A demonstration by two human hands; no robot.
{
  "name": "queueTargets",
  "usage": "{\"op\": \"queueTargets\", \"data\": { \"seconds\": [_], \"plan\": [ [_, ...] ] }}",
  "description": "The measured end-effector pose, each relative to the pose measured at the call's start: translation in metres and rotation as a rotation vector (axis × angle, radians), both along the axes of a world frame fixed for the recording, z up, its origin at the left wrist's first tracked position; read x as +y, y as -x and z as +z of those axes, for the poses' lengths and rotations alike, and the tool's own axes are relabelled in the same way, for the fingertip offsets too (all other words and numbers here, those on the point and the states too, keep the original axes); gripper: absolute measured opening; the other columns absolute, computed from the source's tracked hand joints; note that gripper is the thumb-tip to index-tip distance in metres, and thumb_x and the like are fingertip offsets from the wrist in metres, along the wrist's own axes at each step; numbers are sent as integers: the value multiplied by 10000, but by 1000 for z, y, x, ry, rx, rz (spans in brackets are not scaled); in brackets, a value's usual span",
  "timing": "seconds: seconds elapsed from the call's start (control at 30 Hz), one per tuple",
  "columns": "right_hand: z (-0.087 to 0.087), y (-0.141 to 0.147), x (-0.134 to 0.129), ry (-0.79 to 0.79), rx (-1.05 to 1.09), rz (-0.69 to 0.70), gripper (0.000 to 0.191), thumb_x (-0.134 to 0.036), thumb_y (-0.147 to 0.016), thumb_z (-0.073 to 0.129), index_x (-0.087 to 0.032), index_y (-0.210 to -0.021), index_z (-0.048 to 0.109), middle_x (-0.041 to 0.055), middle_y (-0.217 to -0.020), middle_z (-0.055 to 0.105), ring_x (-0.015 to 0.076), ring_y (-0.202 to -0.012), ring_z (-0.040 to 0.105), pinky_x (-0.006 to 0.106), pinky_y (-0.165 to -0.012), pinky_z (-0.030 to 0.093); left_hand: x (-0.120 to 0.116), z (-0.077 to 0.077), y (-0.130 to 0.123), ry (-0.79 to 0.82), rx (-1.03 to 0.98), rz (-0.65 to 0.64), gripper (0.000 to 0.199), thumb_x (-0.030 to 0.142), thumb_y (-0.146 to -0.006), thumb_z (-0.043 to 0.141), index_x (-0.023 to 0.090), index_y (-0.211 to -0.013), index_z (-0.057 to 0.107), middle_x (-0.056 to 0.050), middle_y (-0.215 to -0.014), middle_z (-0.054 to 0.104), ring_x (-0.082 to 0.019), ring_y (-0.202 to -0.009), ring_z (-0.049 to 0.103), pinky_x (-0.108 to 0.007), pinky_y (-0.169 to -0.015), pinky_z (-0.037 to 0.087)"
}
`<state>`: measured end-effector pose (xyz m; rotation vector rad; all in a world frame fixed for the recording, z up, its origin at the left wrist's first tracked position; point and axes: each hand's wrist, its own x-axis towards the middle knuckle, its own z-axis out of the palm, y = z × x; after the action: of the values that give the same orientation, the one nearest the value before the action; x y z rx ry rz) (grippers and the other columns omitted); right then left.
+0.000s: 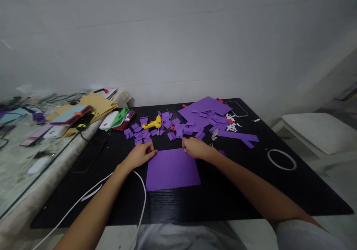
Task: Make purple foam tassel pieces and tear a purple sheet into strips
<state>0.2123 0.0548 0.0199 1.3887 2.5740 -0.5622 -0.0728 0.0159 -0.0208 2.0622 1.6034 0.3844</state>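
Note:
A purple sheet (173,170), paper or foam, lies flat on the black table in front of me. My left hand (141,154) is at its far left corner, fingers curled and thumb tip on the edge. At the far right corner, my right hand (195,148) is closed, its fingers pinching the sheet's edge. Just beyond my hands lie several small purple pieces (180,131) in a loose heap. A yellow glue gun (153,123) rests among them. Scissors (214,134), partly hidden, lie close to my right hand.
A larger purple sheet (205,110) and purple strips (237,135) lie at the back right, near white scraps (232,125). A ring (281,159) sits on the right. A white cable (143,190) crosses the left front. Coloured bundles (122,118) stand at the back left.

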Motion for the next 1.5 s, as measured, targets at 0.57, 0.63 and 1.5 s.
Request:
{"op": "queueTargets", "data": {
  "seconds": [0.57,0.63,1.5],
  "plan": [
    [-1,-1,2,24,25,13,204,-149,-960,558,-136,-1130,670,158,-1156,740,259,-1036,716,293,-786,490,-1,-1,0,-8,-1,-4,287,477,-923,565,208,-825,594,4,-682,649,-167,-627,600,-269,-605,391],
    [-2,0,1,17,27,2,249,-170,-958,576,-129,-1194,643,173,-1183,728,275,-1060,709,309,-805,494,-1,-2,1,-14,-1,-7,280,471,-925,564,208,-835,601,6,-685,649,-166,-629,601,-268,-606,390],
    [7,0,1,15,-23,-59,214,-236,-944,654,-147,-1137,678,164,-1137,745,291,-1040,727,328,-815,512,-2,2,-2,-9,4,0,271,459,-918,558,210,-819,593,7,-679,640,-165,-617,584,-268,-603,373]
  ]
}}
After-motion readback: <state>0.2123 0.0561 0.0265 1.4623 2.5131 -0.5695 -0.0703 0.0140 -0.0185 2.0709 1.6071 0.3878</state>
